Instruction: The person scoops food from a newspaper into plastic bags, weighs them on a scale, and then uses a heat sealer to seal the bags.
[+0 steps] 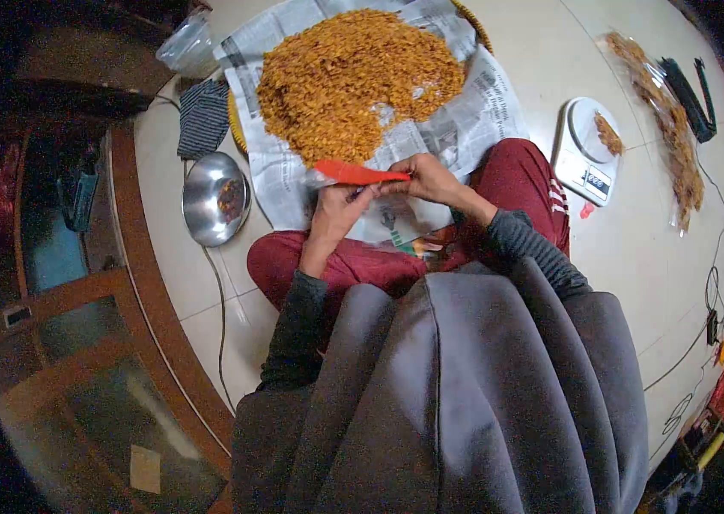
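A red plastic spoon-like tool [360,174] lies crosswise over the front of the newspaper, its wide end to the left. My right hand [430,182] is closed on its narrow end. Just below the tool, my left hand [340,212] has its fingers curled close to my right fingertips; what they pinch is hidden. A bit of clear plastic shows by the tool's wide end. Beyond both hands, a large heap of orange-brown crispy flakes [353,77] covers much of the newspaper [499,111].
A steel bowl [199,214] with some dark bits stands left, below a striped cloth [204,116]. At right, a white kitchen scale [580,167] carries a small filled packet [608,134]. Farther right lie long filled packets [670,137] and a black tool [689,98]. Cables cross the floor.
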Demonstrator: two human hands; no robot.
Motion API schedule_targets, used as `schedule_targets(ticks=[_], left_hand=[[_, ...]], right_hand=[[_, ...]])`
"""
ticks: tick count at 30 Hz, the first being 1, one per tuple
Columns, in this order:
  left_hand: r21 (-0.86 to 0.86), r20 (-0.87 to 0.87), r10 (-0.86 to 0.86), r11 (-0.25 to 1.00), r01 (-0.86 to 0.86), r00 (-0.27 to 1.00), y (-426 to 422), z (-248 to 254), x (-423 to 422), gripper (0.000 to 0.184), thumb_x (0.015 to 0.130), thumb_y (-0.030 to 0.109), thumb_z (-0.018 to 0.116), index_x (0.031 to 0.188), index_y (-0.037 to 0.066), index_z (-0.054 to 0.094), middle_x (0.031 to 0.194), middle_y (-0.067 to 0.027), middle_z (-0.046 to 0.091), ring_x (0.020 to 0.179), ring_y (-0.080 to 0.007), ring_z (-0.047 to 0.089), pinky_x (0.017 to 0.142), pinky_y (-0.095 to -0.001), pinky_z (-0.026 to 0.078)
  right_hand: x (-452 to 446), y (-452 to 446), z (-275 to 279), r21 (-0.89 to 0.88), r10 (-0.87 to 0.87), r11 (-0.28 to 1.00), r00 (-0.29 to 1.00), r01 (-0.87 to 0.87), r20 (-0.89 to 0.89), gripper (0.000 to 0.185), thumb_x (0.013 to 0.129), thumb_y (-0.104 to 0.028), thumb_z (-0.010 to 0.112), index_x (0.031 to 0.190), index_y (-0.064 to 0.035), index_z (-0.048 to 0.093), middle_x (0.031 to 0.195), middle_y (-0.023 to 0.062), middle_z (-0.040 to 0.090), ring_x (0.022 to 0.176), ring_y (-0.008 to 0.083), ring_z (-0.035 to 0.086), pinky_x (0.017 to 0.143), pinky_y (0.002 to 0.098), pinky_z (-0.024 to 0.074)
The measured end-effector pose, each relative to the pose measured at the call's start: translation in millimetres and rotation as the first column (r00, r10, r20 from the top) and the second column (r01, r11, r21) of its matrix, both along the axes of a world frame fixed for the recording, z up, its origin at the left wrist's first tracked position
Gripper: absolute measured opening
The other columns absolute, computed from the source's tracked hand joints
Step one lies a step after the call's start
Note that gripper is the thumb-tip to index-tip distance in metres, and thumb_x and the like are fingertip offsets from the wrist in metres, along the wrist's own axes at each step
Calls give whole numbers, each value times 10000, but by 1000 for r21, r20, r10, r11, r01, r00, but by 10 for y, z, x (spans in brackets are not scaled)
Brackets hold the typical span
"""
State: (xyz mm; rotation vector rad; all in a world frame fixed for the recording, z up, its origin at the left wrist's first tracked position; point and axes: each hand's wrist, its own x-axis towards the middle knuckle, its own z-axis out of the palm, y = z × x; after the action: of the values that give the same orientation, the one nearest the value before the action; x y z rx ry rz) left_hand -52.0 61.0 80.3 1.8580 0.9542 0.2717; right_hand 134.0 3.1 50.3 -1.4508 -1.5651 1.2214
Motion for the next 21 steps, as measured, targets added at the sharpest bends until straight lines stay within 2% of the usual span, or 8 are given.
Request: schedule_targets(ticks=[3, 4, 7, 8, 11, 16, 19, 21], left_hand=[[-279, 234, 127, 958, -59, 964, 44, -39, -214, 226, 780, 211, 550, 850, 1, 596, 693, -34, 595, 573, -88, 521, 522, -221, 419], [-363, 39, 20, 932, -4, 999, 88, 157, -284, 231, 779, 204, 558, 830, -19, 594, 659, -22, 591, 547, -76, 510, 475, -194, 391], [-472, 6, -90, 878, 82, 996, 43, 269, -342, 190, 764, 189, 574, 818, 8, 598, 636, -37, 586, 522, -59, 499, 447, -178, 361], [-459, 49, -13, 888, 34, 999, 28, 245, -334, 181, 761, 183, 575, 810, 10, 597, 629, -36, 582, 508, -60, 496, 440, -182, 359], [-444, 182, 212, 889, -112, 960, -25, 190, -265, 153, 756, 165, 576, 783, 15, 592, 608, -31, 569, 470, -65, 486, 420, -191, 352], [-473, 247, 439, 833, -288, 864, -151, 167, -201, 137, 764, 106, 521, 818, -15, 552, 672, -67, 570, 452, -107, 499, 397, -184, 364], [-508, 280, 543, 783, -358, 792, -135, 219, -337, 111, 758, 76, 499, 816, -10, 539, 670, -63, 552, 459, -106, 500, 378, -187, 357], [-516, 270, 586, 758, -399, 764, -108, 257, -423, 90, 759, 56, 484, 802, -4, 536, 638, -51, 532, 452, -90, 482, 365, -183, 335]], right_hand=[[16, -2, 30, -47, -137, 990, 980, 132, -147, 233, 708, -240, 638, 774, -19, 610, 681, 65, 608, 619, 109, 545, 602, 257, 427], [53, 17, -9, -68, -133, 990, 975, 123, -176, 227, 719, -236, 631, 781, -19, 606, 657, 38, 595, 612, 85, 523, 597, 259, 425], [43, 8, 183, -152, -122, 984, 968, 90, -217, 245, 717, -241, 629, 790, -9, 596, 641, 66, 585, 590, 115, 518, 589, 269, 419], [41, 32, 162, 50, -109, 993, 994, 108, 16, 271, 718, -252, 622, 799, 4, 586, 660, 116, 574, 607, 181, 541, 590, 294, 416], [-132, -94, 478, 439, -339, 865, 928, 243, 153, 294, 714, -272, 618, 803, 6, 584, 699, 161, 562, 649, 250, 553, 595, 318, 416], [-457, -212, 306, 48, -294, 951, 942, 305, -162, 257, 637, -216, 649, 769, -2, 596, 646, 154, 566, 596, 297, 558, 556, 351, 425], [-75, -50, 321, 268, -236, 947, 949, 177, 207, 218, 661, -220, 598, 734, -15, 584, 645, 161, 567, 614, 306, 572, 542, 374, 442], [268, 109, 177, 212, -218, 973, 660, 91, 719, 177, 686, -200, 575, 761, -40, 579, 748, 148, 551, 676, 270, 563, 594, 340, 447]])
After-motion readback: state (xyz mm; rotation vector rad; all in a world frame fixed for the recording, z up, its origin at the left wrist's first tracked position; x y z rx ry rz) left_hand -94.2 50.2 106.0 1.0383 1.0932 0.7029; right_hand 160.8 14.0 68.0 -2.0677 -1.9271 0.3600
